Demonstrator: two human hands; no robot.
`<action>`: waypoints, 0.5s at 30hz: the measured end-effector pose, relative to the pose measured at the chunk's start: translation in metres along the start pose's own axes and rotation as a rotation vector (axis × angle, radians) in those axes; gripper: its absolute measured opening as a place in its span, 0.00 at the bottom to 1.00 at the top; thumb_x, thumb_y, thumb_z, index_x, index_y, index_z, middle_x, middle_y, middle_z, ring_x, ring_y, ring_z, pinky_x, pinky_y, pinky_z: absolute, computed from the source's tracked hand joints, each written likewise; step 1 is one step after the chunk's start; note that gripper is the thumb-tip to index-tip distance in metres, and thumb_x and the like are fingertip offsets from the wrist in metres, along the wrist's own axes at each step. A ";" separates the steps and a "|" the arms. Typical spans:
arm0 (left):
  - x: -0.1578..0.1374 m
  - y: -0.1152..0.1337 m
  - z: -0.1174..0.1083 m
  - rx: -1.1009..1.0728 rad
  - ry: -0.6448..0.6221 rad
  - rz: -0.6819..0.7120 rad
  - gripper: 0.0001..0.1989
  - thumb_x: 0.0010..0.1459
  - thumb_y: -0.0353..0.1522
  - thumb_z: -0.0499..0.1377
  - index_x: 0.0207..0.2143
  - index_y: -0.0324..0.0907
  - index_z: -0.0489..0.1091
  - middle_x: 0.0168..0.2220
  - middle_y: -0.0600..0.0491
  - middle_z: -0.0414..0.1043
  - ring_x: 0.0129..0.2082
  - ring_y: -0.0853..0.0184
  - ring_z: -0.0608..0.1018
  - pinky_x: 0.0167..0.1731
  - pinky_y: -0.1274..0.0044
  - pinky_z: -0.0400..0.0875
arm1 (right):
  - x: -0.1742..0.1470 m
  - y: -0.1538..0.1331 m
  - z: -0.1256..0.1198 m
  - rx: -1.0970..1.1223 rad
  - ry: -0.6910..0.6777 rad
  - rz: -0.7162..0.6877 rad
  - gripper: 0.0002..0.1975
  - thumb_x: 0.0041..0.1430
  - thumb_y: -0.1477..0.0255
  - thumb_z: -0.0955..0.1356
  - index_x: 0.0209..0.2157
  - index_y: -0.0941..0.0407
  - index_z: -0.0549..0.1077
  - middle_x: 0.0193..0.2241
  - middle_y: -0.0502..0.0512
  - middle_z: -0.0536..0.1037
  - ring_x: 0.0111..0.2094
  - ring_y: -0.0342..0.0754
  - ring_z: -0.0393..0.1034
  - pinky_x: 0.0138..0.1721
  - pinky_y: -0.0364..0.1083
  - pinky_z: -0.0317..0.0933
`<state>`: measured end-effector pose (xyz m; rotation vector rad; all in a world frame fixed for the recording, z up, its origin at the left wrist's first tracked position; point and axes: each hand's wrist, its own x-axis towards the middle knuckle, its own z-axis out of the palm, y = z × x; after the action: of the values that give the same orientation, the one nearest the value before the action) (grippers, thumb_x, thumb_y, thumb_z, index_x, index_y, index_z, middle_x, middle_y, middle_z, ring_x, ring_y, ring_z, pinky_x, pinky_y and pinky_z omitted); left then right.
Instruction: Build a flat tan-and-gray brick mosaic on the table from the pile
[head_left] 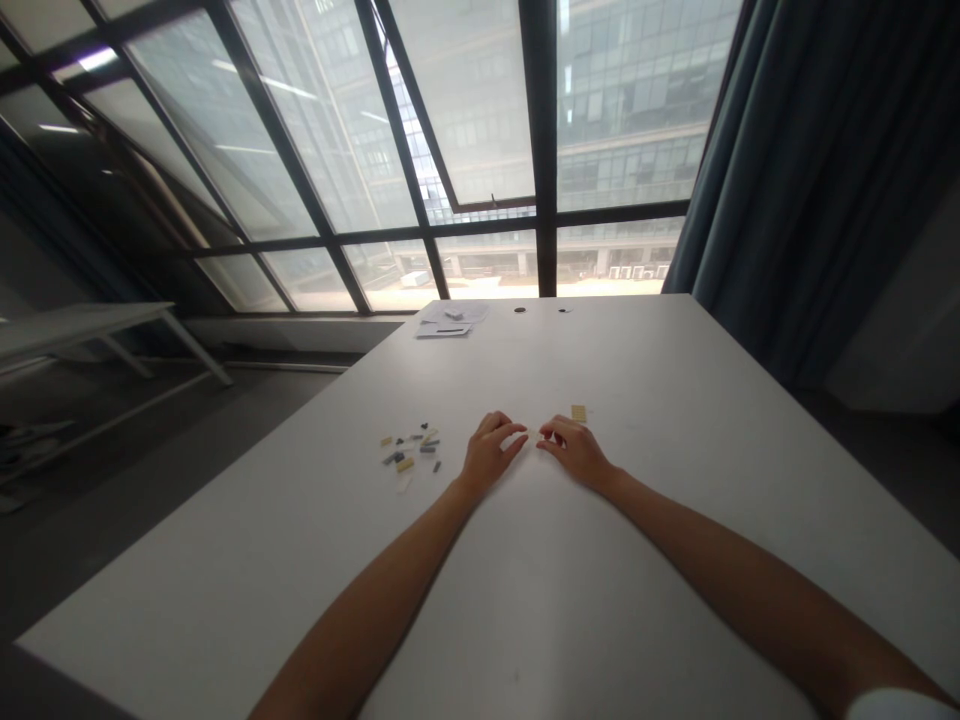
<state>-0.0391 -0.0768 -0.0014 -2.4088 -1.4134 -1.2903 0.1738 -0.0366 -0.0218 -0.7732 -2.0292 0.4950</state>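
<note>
Both hands meet over the middle of the white table (517, 560). Between their fingertips is a small pale toy brick piece (533, 436), its exact shape too small to make out. My left hand (492, 448) pinches its left side with thumb and forefinger. From the right, my right hand (574, 450) closes its bent fingers and thumb on the same piece. Just behind the right hand lies a tan studded plate (578, 412). A loose group of grey, tan, white and dark toy bricks (406, 464) is spread to the left of my left hand.
White papers (450, 320) lie at the table's far left corner. Two small dark round items (520, 310) sit near the back edge. Beyond are large windows (480, 120), with a blue curtain (787, 180) at the right. Another table (90, 325) stands to the left.
</note>
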 end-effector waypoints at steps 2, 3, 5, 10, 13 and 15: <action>0.000 0.000 0.000 -0.003 0.002 -0.001 0.08 0.65 0.37 0.59 0.41 0.46 0.78 0.34 0.52 0.69 0.38 0.66 0.72 0.41 0.73 0.70 | 0.000 -0.001 -0.001 0.005 -0.008 -0.016 0.02 0.62 0.71 0.70 0.36 0.54 0.75 0.31 0.51 0.74 0.29 0.44 0.66 0.35 0.44 0.61; 0.000 0.000 0.000 -0.005 0.001 -0.002 0.09 0.65 0.37 0.59 0.41 0.46 0.78 0.34 0.52 0.69 0.38 0.66 0.72 0.41 0.73 0.70 | 0.000 -0.002 -0.001 0.004 -0.015 -0.027 0.02 0.63 0.72 0.69 0.36 0.54 0.75 0.32 0.51 0.75 0.30 0.45 0.67 0.36 0.44 0.61; 0.001 0.000 0.000 -0.010 0.000 -0.001 0.09 0.65 0.37 0.59 0.41 0.46 0.78 0.33 0.52 0.69 0.37 0.66 0.72 0.40 0.73 0.70 | 0.000 -0.003 -0.002 -0.007 -0.023 -0.048 0.03 0.64 0.73 0.68 0.37 0.54 0.76 0.32 0.52 0.75 0.33 0.46 0.68 0.37 0.45 0.62; 0.001 -0.001 0.000 -0.034 -0.022 0.002 0.09 0.65 0.37 0.59 0.42 0.45 0.78 0.34 0.52 0.69 0.38 0.66 0.72 0.41 0.73 0.70 | 0.000 -0.003 -0.002 -0.031 -0.020 -0.069 0.03 0.64 0.72 0.69 0.36 0.54 0.76 0.33 0.53 0.76 0.33 0.46 0.69 0.37 0.45 0.62; 0.000 -0.003 0.000 -0.054 -0.050 0.012 0.11 0.64 0.37 0.60 0.46 0.46 0.77 0.35 0.52 0.70 0.39 0.65 0.73 0.42 0.72 0.71 | 0.000 -0.002 -0.002 -0.034 -0.023 -0.067 0.04 0.65 0.70 0.69 0.36 0.54 0.76 0.32 0.52 0.75 0.31 0.45 0.68 0.36 0.44 0.61; 0.000 -0.004 0.000 -0.062 -0.057 0.015 0.13 0.62 0.39 0.62 0.48 0.47 0.77 0.36 0.51 0.70 0.39 0.65 0.73 0.42 0.72 0.71 | 0.000 -0.003 -0.002 -0.037 -0.023 -0.067 0.04 0.65 0.70 0.69 0.36 0.54 0.76 0.31 0.52 0.75 0.30 0.45 0.68 0.35 0.44 0.61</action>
<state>-0.0417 -0.0748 -0.0030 -2.5110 -1.3865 -1.2911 0.1744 -0.0386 -0.0196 -0.7216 -2.0836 0.4315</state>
